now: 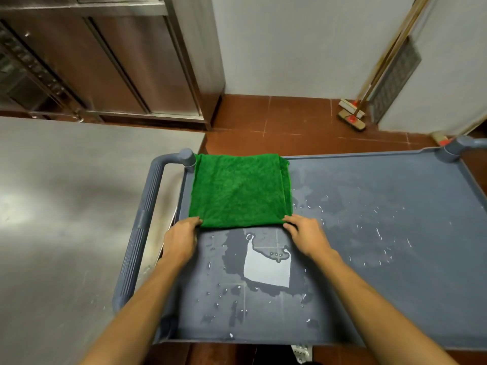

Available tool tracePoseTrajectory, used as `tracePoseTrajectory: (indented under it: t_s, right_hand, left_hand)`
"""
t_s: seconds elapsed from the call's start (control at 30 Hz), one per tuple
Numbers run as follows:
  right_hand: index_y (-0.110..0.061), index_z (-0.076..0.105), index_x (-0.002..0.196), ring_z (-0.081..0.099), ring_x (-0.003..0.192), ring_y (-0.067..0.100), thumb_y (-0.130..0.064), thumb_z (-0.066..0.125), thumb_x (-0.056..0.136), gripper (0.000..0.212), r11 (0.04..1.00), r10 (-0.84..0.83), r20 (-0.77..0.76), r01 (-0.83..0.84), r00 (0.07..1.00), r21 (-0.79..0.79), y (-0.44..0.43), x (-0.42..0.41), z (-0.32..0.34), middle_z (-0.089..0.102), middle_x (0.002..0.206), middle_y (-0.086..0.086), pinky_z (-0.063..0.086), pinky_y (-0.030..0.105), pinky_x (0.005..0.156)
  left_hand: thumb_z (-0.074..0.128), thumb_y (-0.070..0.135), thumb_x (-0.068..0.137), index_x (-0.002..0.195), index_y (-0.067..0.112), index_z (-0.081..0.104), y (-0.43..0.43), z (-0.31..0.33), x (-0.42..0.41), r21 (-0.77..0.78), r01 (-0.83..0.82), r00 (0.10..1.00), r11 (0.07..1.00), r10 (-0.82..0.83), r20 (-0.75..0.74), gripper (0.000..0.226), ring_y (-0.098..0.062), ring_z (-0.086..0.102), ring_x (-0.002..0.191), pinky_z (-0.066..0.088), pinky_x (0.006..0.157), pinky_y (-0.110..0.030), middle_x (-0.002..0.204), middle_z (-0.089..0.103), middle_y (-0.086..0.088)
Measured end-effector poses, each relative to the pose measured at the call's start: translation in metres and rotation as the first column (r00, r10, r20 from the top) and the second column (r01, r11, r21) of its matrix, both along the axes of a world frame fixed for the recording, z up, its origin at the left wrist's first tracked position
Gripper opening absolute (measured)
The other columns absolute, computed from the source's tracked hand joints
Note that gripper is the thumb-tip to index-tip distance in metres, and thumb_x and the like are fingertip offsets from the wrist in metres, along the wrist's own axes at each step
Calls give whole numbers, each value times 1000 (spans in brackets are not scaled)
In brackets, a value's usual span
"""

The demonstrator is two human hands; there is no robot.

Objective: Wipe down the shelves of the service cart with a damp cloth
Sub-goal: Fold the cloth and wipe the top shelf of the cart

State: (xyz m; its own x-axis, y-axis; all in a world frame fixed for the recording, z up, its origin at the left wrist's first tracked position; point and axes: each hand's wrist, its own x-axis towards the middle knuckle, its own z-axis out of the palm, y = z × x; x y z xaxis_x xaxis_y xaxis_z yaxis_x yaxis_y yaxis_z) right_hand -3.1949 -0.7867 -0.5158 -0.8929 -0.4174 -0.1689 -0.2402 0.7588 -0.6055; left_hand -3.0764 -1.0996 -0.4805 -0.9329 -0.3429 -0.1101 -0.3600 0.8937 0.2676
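From the head view, a folded green cloth (241, 189) lies flat on the far left part of the grey service cart's top shelf (382, 206), beside the cart handle (142, 225). The left hand (181, 239) pinches the cloth's near left corner; the right hand (305, 237) pinches its near right corner. Water pools (263, 259) on the shelf just behind the hands. A steel bench (66, 206) stands to the left.
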Motion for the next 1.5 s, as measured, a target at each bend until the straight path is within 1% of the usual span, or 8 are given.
tracePoseTrajectory:
  t_s: [0.1, 0.27, 0.67, 0.8, 0.93, 1.17, 1.33, 1.5]
  right_hand:
    - [-19, 73, 116, 64, 112, 27, -25, 61, 95, 25, 999, -34, 26, 33, 999, 11, 1, 7, 3, 70, 121, 1, 47, 34, 98]
    - [-23, 72, 118, 63, 114, 25, -29, 61, 95, 26, 997, -68, 85, 64, 994, 44, 6, 24, 1, 70, 122, 1, 47, 34, 100]
    - [-25, 73, 115, 63, 113, 27, -33, 62, 94, 25, 989, -109, 46, 103, 993, 111, 17, 84, -1, 72, 118, 2, 48, 38, 99]
    - [-27, 73, 114, 63, 113, 27, -35, 63, 93, 25, 984, -132, 33, 127, 991, 122, 22, 103, -2, 73, 115, 2, 49, 39, 98]
    - [-26, 74, 113, 63, 111, 26, -34, 63, 93, 24, 982, -126, -26, 128, 992, 139, 24, 119, 3, 74, 111, 2, 48, 35, 96]
    - [-26, 75, 111, 63, 109, 25, -35, 63, 93, 24, 984, -110, -61, 117, 992, 136, 30, 148, 14, 75, 109, 1, 48, 38, 95]
    - [-26, 75, 109, 64, 107, 27, -35, 64, 92, 22, 987, -71, -82, 82, 994, 139, 38, 172, 22, 75, 106, 2, 49, 40, 94]
    - [-21, 75, 111, 64, 109, 27, -31, 64, 93, 23, 985, -90, -68, 99, 994, 139, 43, 195, 30, 75, 109, 4, 48, 37, 95]
  left_hand:
    - [57, 9, 92, 119, 22, 71, 1, 2, 5, -7, 1, 1000, 1000, -1, 26, 33, -33, 66, 110, 55, 89, -44, 123, 70, -4]
    - [58, 9, 91, 115, 21, 71, 3, -2, 24, 23, -19, 1000, 1000, 18, 13, 30, -35, 67, 104, 56, 83, -44, 117, 73, -6]
    - [52, 19, 96, 117, 26, 69, 3, -2, 64, -24, 42, 996, 999, -40, 82, 28, -35, 67, 99, 55, 79, -41, 110, 73, -9]
    - [49, 14, 94, 114, 23, 67, 12, 0, 75, -99, 90, 984, 991, -73, 163, 28, -36, 66, 97, 52, 74, -39, 107, 72, -10]
    - [49, 10, 90, 111, 22, 67, 21, 3, 84, -124, 102, 978, 987, -76, 195, 30, -36, 66, 97, 51, 75, -39, 107, 70, -11]
    - [49, 9, 88, 107, 22, 67, 17, 6, 110, -109, 147, 982, 983, -132, 136, 29, -37, 66, 90, 53, 71, -40, 99, 70, -11]
    - [51, 14, 89, 104, 23, 66, 13, 18, 131, -136, 190, 980, 972, -179, 87, 22, -37, 65, 92, 41, 64, -37, 100, 70, -11]
    - [50, 17, 92, 109, 22, 67, 17, 23, 156, -122, 211, 976, 970, -204, 71, 25, -36, 64, 97, 48, 72, -38, 104, 71, -10]
